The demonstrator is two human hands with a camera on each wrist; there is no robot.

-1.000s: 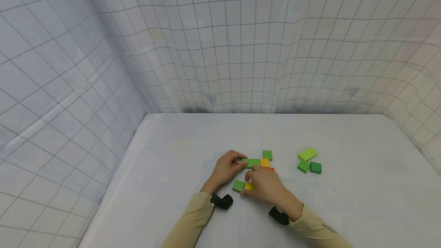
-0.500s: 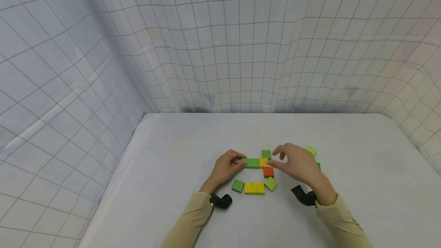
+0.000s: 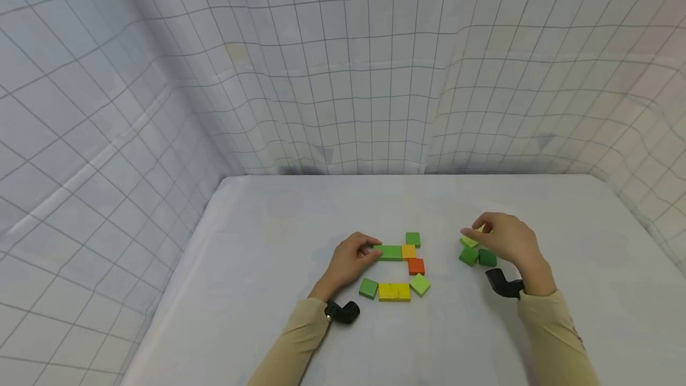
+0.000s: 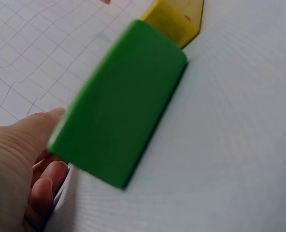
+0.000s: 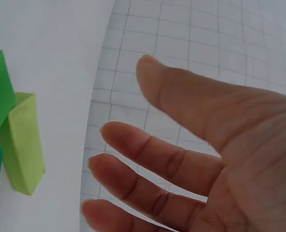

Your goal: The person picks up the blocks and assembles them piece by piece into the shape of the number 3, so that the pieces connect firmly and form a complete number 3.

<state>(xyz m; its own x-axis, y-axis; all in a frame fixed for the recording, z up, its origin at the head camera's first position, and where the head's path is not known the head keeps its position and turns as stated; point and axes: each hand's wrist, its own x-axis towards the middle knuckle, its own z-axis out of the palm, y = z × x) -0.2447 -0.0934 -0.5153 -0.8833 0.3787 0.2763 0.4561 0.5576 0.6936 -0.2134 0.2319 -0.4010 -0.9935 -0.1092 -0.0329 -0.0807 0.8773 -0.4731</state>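
My left hand (image 3: 348,260) pinches the left end of a long green block (image 3: 390,253) lying on the table; the block fills the middle of the left wrist view (image 4: 119,104). An orange block (image 3: 408,251) touches its right end, with a red-orange block (image 3: 416,266) just below. Over on the right, my right hand (image 3: 511,242) hovers by a lime block (image 3: 469,240), which it partly hides in the head view. Thumb and fingers are spread with nothing between them in the right wrist view, apart from the lime block (image 5: 23,150).
Beside the lime block lie a green block (image 3: 468,255) and a dark green block (image 3: 488,257). A small green block (image 3: 412,239) sits behind the orange one. Nearer me are another green block (image 3: 368,288), a yellow block (image 3: 394,292) and a tilted lime square (image 3: 420,284).
My right hand has left the yellow block and moved right and away from me to the lime block, uncovering the red-orange block and lime square. The left hand stays at the long green block.
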